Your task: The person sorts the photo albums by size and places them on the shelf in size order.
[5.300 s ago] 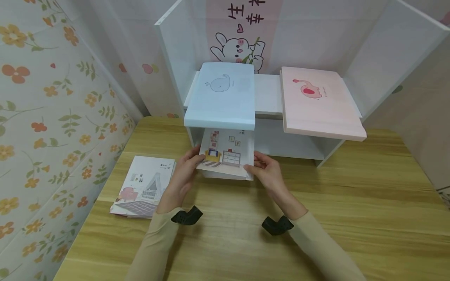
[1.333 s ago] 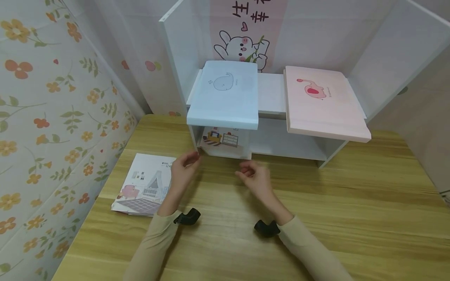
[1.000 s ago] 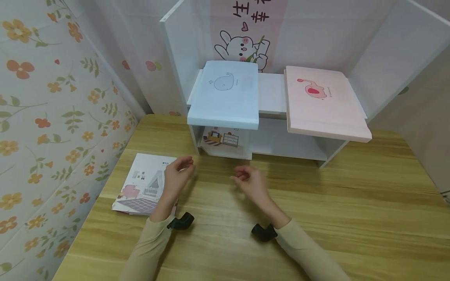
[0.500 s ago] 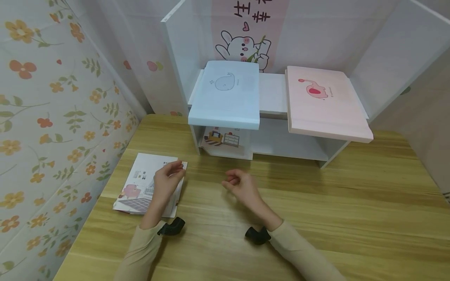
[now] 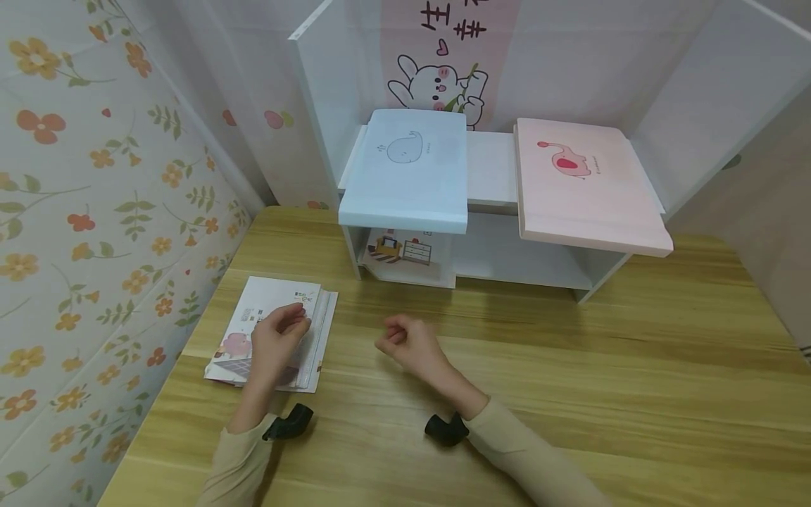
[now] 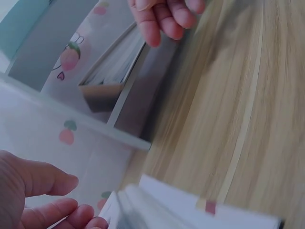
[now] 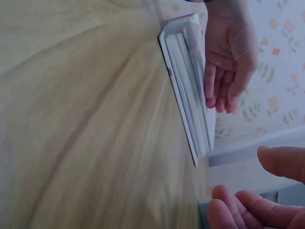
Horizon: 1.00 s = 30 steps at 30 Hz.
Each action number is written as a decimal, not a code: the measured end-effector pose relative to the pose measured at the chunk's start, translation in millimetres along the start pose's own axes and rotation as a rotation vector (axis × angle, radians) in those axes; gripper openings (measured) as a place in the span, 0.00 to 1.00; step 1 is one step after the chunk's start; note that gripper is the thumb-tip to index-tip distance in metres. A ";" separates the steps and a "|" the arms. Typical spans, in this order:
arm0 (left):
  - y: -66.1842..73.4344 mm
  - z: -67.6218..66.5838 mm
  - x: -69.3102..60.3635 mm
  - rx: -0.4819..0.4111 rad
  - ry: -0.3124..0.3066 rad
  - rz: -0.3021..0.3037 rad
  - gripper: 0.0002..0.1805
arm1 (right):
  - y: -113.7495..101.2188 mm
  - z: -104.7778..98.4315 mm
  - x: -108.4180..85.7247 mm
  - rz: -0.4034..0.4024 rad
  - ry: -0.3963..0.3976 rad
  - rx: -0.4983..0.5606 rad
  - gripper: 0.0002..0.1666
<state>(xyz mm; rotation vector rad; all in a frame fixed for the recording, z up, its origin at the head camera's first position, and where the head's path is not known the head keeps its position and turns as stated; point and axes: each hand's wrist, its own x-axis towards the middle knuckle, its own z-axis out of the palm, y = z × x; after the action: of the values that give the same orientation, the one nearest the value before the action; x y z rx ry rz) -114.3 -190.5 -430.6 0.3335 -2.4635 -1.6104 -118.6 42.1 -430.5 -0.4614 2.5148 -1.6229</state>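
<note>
My left hand (image 5: 275,341) is over a white album (image 5: 272,287) lying at the left of the table, its fingers loosely bent and holding nothing. In the right wrist view, that hand (image 7: 228,57) hangs beside the album (image 7: 183,90), whose thick page edges show; contact is unclear. My right hand (image 5: 415,348), also holding nothing, is right of the album with fingers loosely curled. In the left wrist view, thumb and fingers of my left hand (image 6: 38,195) are apart. Another album, with a printed armchair and drawers (image 5: 405,271), lies on the shelf's lower level.
A white shelf unit (image 5: 491,169) stands at the back with tall side panels. On its top level lie a pale blue whale album (image 5: 405,186) and a pink elephant album (image 5: 586,204), both overhanging the front. A floral curtain (image 5: 120,232) borders the wooden table (image 5: 538,394).
Both hands earlier gripped the furniture-print album, which has moved deeper into the lower level. They let it go and drew back leftward; my left hand is now over the white album.
</note>
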 end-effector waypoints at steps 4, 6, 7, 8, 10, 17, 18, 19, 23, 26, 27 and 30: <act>-3.5 -9.3 -2.2 0.021 0.040 0.009 0.17 | -1.9 9.4 -0.2 -0.006 -0.068 -0.011 0.20; -4.4 -14.1 -2.5 0.024 0.055 0.015 0.16 | -4.2 13.5 -0.4 0.006 -0.101 -0.001 0.20; -4.6 -16.6 -2.6 0.027 0.064 0.020 0.16 | -5.4 15.5 -0.4 0.011 -0.115 0.001 0.20; -4.7 -19.4 -2.6 0.029 0.072 0.026 0.16 | -6.3 17.6 -0.2 0.021 -0.130 0.009 0.20; -4.4 -25.1 -2.6 0.039 0.089 0.034 0.16 | -8.4 21.4 0.0 0.034 -0.157 0.033 0.21; -5.7 -43.7 -1.3 0.107 0.176 0.060 0.16 | -12.0 37.8 1.3 0.005 -0.213 0.085 0.22; -6.2 -45.8 -1.3 0.132 0.195 0.069 0.16 | -12.1 40.6 1.3 -0.006 -0.223 0.082 0.23; -6.8 -47.8 -1.4 0.155 0.210 0.077 0.16 | -12.6 43.4 1.2 -0.007 -0.235 0.082 0.24; -9.6 -55.2 -1.5 0.203 0.257 0.095 0.17 | -14.8 55.1 0.4 0.022 -0.287 0.089 0.27; -12.8 -60.5 -1.0 0.232 0.267 0.094 0.18 | -16.5 63.5 0.3 0.075 -0.305 0.113 0.29; -14.0 -62.3 -0.8 0.243 0.266 0.089 0.19 | -17.0 65.9 0.2 0.085 -0.305 0.117 0.29; -17.8 -67.8 -0.5 0.264 0.251 0.067 0.20 | -18.1 72.1 0.0 0.107 -0.292 0.129 0.29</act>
<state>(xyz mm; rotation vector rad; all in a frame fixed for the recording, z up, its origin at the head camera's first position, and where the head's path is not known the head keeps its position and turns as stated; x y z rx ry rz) -93.9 -256.7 -420.0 0.4540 -2.4606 -1.1398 -96.6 -27.5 -444.5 -0.4986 2.1715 -1.5407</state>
